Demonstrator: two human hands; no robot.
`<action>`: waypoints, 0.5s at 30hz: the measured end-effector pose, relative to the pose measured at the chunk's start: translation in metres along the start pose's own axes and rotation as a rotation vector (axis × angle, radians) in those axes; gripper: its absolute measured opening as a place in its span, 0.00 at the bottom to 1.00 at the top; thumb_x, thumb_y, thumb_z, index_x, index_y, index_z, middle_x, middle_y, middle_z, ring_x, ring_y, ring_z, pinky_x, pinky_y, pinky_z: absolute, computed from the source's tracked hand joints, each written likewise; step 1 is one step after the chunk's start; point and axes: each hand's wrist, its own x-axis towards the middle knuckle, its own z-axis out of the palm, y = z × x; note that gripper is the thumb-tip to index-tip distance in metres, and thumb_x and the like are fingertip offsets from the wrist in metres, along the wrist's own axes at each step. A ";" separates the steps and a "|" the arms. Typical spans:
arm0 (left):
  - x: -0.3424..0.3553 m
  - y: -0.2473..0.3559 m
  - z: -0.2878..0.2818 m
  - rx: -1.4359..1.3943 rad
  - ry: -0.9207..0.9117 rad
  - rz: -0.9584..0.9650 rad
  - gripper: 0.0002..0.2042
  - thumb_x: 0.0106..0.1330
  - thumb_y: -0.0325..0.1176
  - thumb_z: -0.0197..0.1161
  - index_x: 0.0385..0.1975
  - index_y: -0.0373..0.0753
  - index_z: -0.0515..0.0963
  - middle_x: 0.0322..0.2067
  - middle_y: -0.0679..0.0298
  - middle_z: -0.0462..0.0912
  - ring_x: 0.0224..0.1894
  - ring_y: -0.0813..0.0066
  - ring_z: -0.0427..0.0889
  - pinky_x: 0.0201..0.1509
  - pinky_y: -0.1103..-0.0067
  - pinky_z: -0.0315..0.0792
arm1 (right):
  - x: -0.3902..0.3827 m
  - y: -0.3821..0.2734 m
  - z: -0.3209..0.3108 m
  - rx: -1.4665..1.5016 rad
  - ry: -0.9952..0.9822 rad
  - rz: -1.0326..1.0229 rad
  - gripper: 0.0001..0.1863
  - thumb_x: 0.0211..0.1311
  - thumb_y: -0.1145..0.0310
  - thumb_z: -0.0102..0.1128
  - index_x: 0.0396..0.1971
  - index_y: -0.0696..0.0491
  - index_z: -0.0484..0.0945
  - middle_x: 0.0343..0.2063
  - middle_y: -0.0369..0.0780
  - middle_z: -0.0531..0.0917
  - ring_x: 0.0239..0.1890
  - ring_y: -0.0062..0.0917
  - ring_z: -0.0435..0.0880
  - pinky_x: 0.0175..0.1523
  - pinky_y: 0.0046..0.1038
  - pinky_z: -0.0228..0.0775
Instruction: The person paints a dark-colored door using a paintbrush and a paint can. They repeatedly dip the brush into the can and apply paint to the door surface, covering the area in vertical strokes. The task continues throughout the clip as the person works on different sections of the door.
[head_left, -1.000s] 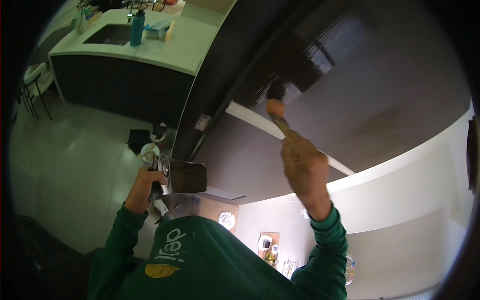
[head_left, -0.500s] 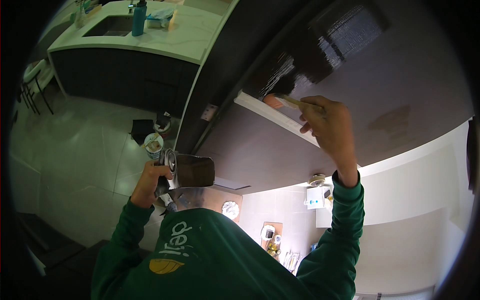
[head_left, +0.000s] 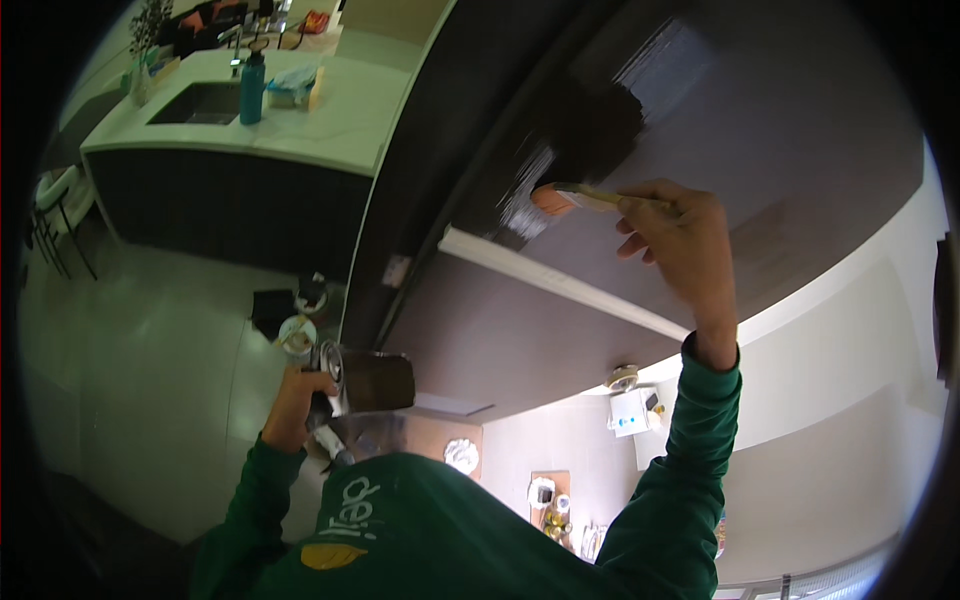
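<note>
In my right hand [head_left: 685, 235] is a paintbrush [head_left: 585, 195] with a pale wooden handle, gripped between thumb and fingers. The brush's orange-brown bristles press on the wet, shiny dark streaks of a large brown door-like panel [head_left: 800, 140]. Below the bristles, a long pale strip [head_left: 560, 280] crosses the panel. My left hand [head_left: 290, 405] is wrapped around a paint container [head_left: 375, 383] at the lower left, its thumb over the side. The container looks dark brown, with a silvery part near the thumb; whether paint is inside, I cannot tell.
Beyond the panel's left edge stands a kitchen island [head_left: 230, 205] with a sink and a teal bottle [head_left: 252, 90]. Paint tubs [head_left: 297, 335] stand on the tiled floor behind my left hand. Bottles and supplies [head_left: 553, 510] lie lower down. A door stop [head_left: 622, 378] is near the panel's lower edge.
The brush has moved away from the pale strip, up along the panel, and stays on the surface. The whole view has shifted, showing more beyond the kitchen island. Both hands keep their grips.
</note>
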 end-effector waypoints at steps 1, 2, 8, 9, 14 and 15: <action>0.003 0.000 -0.001 -0.027 -0.026 -0.041 0.11 0.41 0.21 0.57 0.28 0.38 0.74 0.24 0.68 0.74 0.25 0.77 0.73 0.29 0.80 0.67 | 0.004 -0.008 -0.014 -0.002 0.017 -0.014 0.13 0.60 0.69 0.54 0.36 0.64 0.82 0.21 0.42 0.83 0.20 0.22 0.84 0.26 0.19 0.71; 0.007 0.001 -0.001 -0.052 -0.054 -0.084 0.11 0.41 0.21 0.57 0.28 0.38 0.74 0.24 0.68 0.74 0.24 0.77 0.73 0.29 0.80 0.67 | 0.007 -0.016 -0.029 -0.005 0.034 -0.027 0.13 0.60 0.70 0.54 0.36 0.64 0.82 0.22 0.42 0.83 0.20 0.22 0.84 0.25 0.19 0.71; 0.006 -0.007 -0.004 -0.051 -0.035 -0.054 0.13 0.41 0.22 0.58 0.30 0.39 0.74 0.25 0.69 0.73 0.25 0.77 0.73 0.30 0.81 0.68 | 0.034 -0.053 -0.095 -0.023 0.165 -0.119 0.13 0.58 0.70 0.57 0.36 0.63 0.82 0.21 0.42 0.83 0.20 0.22 0.84 0.23 0.19 0.69; 0.002 -0.003 0.002 -0.054 -0.021 -0.001 0.13 0.41 0.22 0.58 0.30 0.39 0.74 0.25 0.69 0.73 0.26 0.78 0.73 0.30 0.81 0.69 | 0.038 -0.060 -0.104 -0.030 0.196 -0.146 0.13 0.57 0.69 0.57 0.36 0.63 0.82 0.21 0.42 0.83 0.20 0.22 0.83 0.23 0.19 0.69; 0.015 -0.034 -0.033 0.408 -0.124 0.606 0.14 0.41 0.22 0.59 0.32 0.40 0.74 0.26 0.68 0.75 0.29 0.75 0.76 0.31 0.80 0.70 | 0.055 -0.103 -0.158 -0.124 0.310 -0.260 0.14 0.59 0.65 0.57 0.34 0.61 0.82 0.22 0.41 0.83 0.20 0.22 0.82 0.24 0.20 0.68; 0.023 -0.050 -0.040 0.666 -0.180 0.973 0.14 0.41 0.23 0.59 0.32 0.40 0.74 0.26 0.67 0.75 0.30 0.75 0.77 0.32 0.80 0.70 | 0.057 -0.111 -0.172 -0.164 0.325 -0.267 0.15 0.59 0.63 0.57 0.34 0.61 0.82 0.23 0.41 0.83 0.20 0.22 0.82 0.25 0.20 0.68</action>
